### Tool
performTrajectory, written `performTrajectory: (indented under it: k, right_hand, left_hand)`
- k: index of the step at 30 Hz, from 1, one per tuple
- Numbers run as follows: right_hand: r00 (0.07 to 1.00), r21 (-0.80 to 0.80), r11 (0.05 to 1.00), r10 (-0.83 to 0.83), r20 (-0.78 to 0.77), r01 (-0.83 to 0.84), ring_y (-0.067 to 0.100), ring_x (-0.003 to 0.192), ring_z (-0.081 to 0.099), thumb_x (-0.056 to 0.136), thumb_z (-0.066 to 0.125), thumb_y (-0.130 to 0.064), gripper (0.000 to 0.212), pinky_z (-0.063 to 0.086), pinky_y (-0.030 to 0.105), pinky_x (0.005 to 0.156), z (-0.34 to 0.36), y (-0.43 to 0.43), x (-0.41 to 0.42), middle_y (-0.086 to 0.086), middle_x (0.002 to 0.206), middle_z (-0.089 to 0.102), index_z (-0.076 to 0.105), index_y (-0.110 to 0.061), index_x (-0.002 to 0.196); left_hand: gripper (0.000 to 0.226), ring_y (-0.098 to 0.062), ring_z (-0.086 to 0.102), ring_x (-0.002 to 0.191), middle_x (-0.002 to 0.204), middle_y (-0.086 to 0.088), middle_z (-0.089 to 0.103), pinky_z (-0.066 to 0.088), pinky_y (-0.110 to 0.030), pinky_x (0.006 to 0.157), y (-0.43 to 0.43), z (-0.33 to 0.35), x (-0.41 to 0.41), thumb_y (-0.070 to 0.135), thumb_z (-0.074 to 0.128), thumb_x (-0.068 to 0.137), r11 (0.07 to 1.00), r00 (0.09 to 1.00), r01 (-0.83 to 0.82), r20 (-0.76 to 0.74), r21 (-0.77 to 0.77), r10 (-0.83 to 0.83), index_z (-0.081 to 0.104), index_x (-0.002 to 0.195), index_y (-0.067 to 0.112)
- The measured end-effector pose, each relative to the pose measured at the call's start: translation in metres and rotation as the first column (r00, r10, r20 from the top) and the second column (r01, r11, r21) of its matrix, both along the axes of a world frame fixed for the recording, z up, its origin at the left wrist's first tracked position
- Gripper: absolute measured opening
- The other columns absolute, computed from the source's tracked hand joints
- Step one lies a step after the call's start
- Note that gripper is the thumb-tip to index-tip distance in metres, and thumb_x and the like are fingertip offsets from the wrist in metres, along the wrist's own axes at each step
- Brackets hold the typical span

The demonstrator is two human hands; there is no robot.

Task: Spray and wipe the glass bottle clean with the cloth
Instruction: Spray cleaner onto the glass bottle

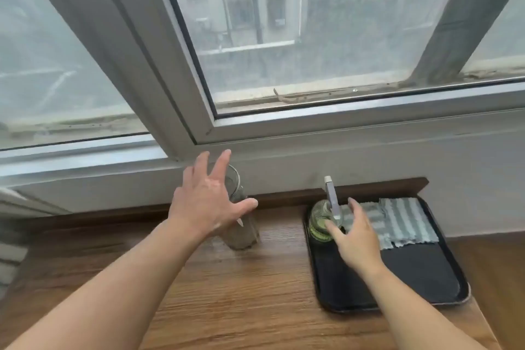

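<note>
Though both hands are reaching, nothing is gripped: the left hand (208,197) is spread open over the glass bottle (240,216) at centre frame on the desk (227,293), the right hand (356,239) open beside the spray bottle (326,216) on the tray (397,278). The cloth (397,221) lies untouched. Spraying and wiping appear still to do.

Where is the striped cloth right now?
In the head view, the striped cloth lies at the back of the black tray, right of the spray bottle.
</note>
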State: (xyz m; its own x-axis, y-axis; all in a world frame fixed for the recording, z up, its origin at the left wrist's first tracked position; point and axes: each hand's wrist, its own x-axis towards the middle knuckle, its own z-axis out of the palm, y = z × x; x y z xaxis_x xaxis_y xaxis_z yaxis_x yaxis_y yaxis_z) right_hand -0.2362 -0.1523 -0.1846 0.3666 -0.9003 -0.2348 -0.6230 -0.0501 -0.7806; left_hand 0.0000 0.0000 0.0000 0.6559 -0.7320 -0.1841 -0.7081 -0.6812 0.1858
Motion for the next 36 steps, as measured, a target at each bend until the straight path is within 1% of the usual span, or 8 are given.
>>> performTrajectory:
  k: [8,13,18,22,25,31,34,36]
  right_hand:
    - [0.993,-0.038,0.994,0.101,0.066,-0.099,0.024,0.125,0.055,0.087,0.074,-0.038,0.068,0.046,0.041,0.104,-0.026,-0.022,0.020,-0.002,0.136,0.061,0.043,-0.026,0.147]
    - [0.987,-0.104,0.987,0.130,0.097,-0.120,0.021,0.110,0.059,0.090,0.073,-0.031,0.043,0.040,0.029,0.089,-0.029,-0.025,0.026,-0.006,0.113,0.062,0.060,-0.018,0.129]
    - [0.976,-0.107,0.983,0.161,0.149,-0.146,0.012,0.104,0.059,0.090,0.075,-0.025,0.030,0.043,0.031,0.088,-0.012,-0.015,0.018,-0.010,0.111,0.062,0.064,-0.025,0.118]
    - [0.956,-0.133,0.964,0.249,0.154,-0.229,-0.003,0.100,0.056,0.089,0.073,-0.031,0.025,0.044,0.026,0.081,0.019,0.009,-0.004,-0.018,0.098,0.060,0.060,-0.036,0.110]
    - [0.945,-0.185,0.945,0.296,0.141,-0.268,0.002,0.102,0.057,0.086,0.072,-0.041,0.020,0.044,0.019,0.079,0.043,0.036,-0.021,-0.020,0.096,0.059,0.062,-0.037,0.103]
    - [0.928,-0.181,0.937,0.329,0.172,-0.299,0.010,0.105,0.065,0.085,0.075,-0.034,0.023,0.050,0.021,0.084,0.062,0.109,-0.040,-0.012,0.110,0.068,0.056,-0.046,0.089]
    - [0.938,-0.189,0.939,0.315,0.144,-0.286,0.008,0.084,0.064,0.082,0.081,-0.017,0.027,0.044,0.012,0.072,0.061,0.146,-0.031,-0.017,0.092,0.063,0.064,-0.035,0.095]
    - [0.947,-0.151,0.949,0.295,0.124,-0.276,0.011,0.070,0.059,0.080,0.081,-0.008,0.036,0.043,0.013,0.065,0.058,0.169,-0.021,-0.014,0.080,0.060,0.064,-0.037,0.093]
  left_hand:
    - [0.090,-0.035,0.036,0.141,0.154,-0.009,0.032,0.045,-0.051,0.106,-0.022,-0.009,0.019,0.064,0.063,0.083,0.977,0.999,-0.047,0.035,0.209,0.041,0.019,0.157,0.037]
    - [0.088,-0.032,0.050,0.126,0.137,-0.007,0.044,0.053,-0.048,0.097,-0.023,-0.003,0.021,0.055,0.075,0.070,0.983,0.999,-0.045,0.018,0.176,0.042,0.036,0.147,0.038]
    - [0.088,-0.028,0.056,0.112,0.124,-0.004,0.048,0.056,-0.043,0.091,-0.003,0.002,0.021,0.054,0.081,0.063,0.991,0.999,-0.031,-0.010,0.130,0.032,0.043,0.141,0.038]
    - [0.082,-0.022,0.054,0.100,0.122,-0.004,0.054,0.051,-0.036,0.091,0.028,0.001,0.028,0.053,0.084,0.064,0.998,0.999,-0.036,-0.027,0.046,0.038,0.048,0.137,0.036]
    - [0.078,-0.022,0.058,0.101,0.115,-0.003,0.059,0.047,-0.035,0.088,0.056,-0.005,0.037,0.056,0.085,0.064,0.997,0.996,-0.074,-0.058,-0.020,0.073,0.052,0.132,0.038]
    - [0.075,-0.021,0.065,0.101,0.114,0.004,0.064,0.053,-0.039,0.086,0.124,-0.041,0.063,0.051,0.091,0.064,0.938,0.910,-0.296,-0.351,-0.179,0.220,0.058,0.130,0.039]
    - [0.068,-0.020,0.063,0.107,0.115,0.007,0.064,0.055,-0.043,0.087,0.157,-0.079,0.074,0.041,0.092,0.070,0.877,0.784,-0.433,-0.567,-0.208,0.253,0.059,0.129,0.039]
    - [0.064,-0.024,0.064,0.109,0.119,0.006,0.061,0.061,-0.050,0.085,0.177,-0.107,0.078,0.034,0.091,0.073,0.823,0.638,-0.541,-0.721,-0.171,0.270,0.059,0.128,0.039]
